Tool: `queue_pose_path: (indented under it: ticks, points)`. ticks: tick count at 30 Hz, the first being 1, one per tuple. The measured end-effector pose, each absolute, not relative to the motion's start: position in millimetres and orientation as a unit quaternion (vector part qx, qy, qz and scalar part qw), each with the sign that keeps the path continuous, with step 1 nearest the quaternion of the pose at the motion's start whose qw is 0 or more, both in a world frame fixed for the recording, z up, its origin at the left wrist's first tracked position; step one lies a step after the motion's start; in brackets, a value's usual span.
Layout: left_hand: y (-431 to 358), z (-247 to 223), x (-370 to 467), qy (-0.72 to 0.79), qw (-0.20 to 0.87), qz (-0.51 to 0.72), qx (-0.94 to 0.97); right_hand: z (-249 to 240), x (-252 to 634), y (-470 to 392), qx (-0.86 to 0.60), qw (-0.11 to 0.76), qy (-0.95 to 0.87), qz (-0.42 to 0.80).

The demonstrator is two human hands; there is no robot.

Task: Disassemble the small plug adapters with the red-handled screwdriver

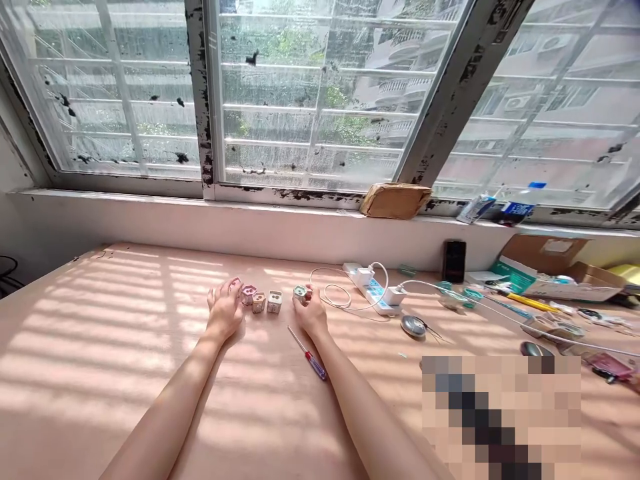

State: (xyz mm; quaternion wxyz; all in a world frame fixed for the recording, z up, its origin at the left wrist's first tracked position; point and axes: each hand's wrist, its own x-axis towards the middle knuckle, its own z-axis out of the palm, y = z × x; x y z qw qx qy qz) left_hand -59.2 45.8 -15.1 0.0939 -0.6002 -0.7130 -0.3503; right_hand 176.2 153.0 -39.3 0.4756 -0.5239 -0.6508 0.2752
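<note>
Several small box-shaped pieces, which look like two-hole pencil sharpeners, stand in a row on the table. My left hand (pixel 225 310) has its fingers closed around a pink sharpener (pixel 234 285) at the left end, partly hidden by the fingers. Beside it are a pink-and-white sharpener (pixel 249 295), a brown one (pixel 259 303) and a white one (pixel 274 302). At the right end, my right hand (pixel 312 315) grips a green-rimmed sharpener (pixel 299 293) between thumb and fingers. A screwdriver (pixel 314 364) with a red and purple handle lies close to my right forearm.
Right of my hands, a power strip (pixel 377 297) carries white chargers and cables. A computer mouse (pixel 414 326), a phone (pixel 454 261) and an open carton (pixel 590 287) are farther right. A pixelated patch covers the lower right. Windows line the back.
</note>
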Motion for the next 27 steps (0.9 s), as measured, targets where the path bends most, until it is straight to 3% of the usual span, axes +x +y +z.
queue_pose_path:
  ticks: [12,27]
  points:
    - [41.7,-9.8,-55.2,-0.694,0.120,-0.335,-0.626,-39.8,176.8,156.5,-0.517,0.506,-0.632,0.277]
    - [43.4,-12.7,-55.4,-0.702,0.115,-0.298,-0.636,-34.2,180.9,157.2,-0.503,0.549,-0.548,0.381]
